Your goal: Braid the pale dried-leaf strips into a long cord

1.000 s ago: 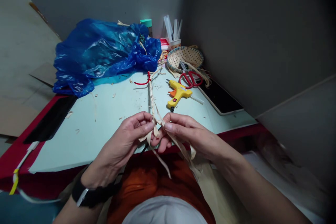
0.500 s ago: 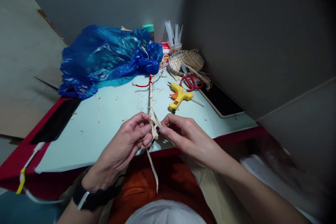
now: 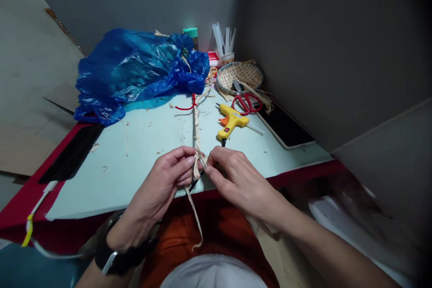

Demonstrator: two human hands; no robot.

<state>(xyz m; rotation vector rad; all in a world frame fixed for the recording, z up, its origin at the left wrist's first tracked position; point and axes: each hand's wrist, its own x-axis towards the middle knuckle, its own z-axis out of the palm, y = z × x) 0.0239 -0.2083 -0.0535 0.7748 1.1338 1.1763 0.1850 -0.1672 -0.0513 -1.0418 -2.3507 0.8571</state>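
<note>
A pale braid of flat, straw-like strips runs away from me over the light green table cover, its far end wrapped in a red pipe cleaner or cord. My left hand pinches the near end of the braid between thumb and fingers. One loose strip hangs from under this hand past the table edge. Just to the right, my right hand is closed on strip ends at the same spot. Its fingertips partly hide the strips between the hands.
A yellow glue gun lies beyond my right hand. Red-handled scissors rest by a woven basket, near a tablet. A blue plastic bag fills the back left, and a black phone-like device lies at the left edge.
Both hands stay at the braid's near end while the fingers shift the strips there. The hanging strip now curls at its tip. The red end has moved slightly.
</note>
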